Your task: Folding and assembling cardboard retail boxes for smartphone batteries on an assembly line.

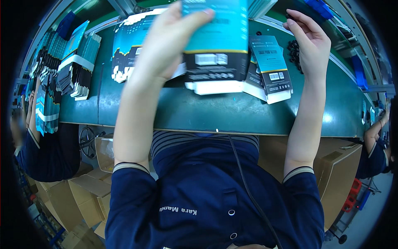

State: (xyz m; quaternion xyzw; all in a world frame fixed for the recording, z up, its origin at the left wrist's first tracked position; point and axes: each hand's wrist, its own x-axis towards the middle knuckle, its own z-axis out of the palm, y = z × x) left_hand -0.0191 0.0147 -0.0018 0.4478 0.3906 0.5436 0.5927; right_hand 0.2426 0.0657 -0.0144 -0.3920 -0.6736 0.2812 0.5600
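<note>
My left hand (166, 43) grips a flat teal-and-black carton (219, 35), thumb on its front; the carton is raised above the green table with its white flap toward me. My right hand (311, 43) is lifted at the right, thumb and fingertips pinched on a small black part (289, 17), whose exact kind I cannot make out. Below that hand lies a pile of small black parts (294, 53). Between my hands, a few similar cartons (271, 62) overlap on the table. A spread stack of cartons (128, 45) sits behind my left forearm.
Banded carton bundles (78, 68) stand at the table's left end. The green table (199, 112) has its front edge close to my waist. Blue bins (319, 8) line the back right. Cardboard boxes (89, 186) are below, and other people sit at both sides.
</note>
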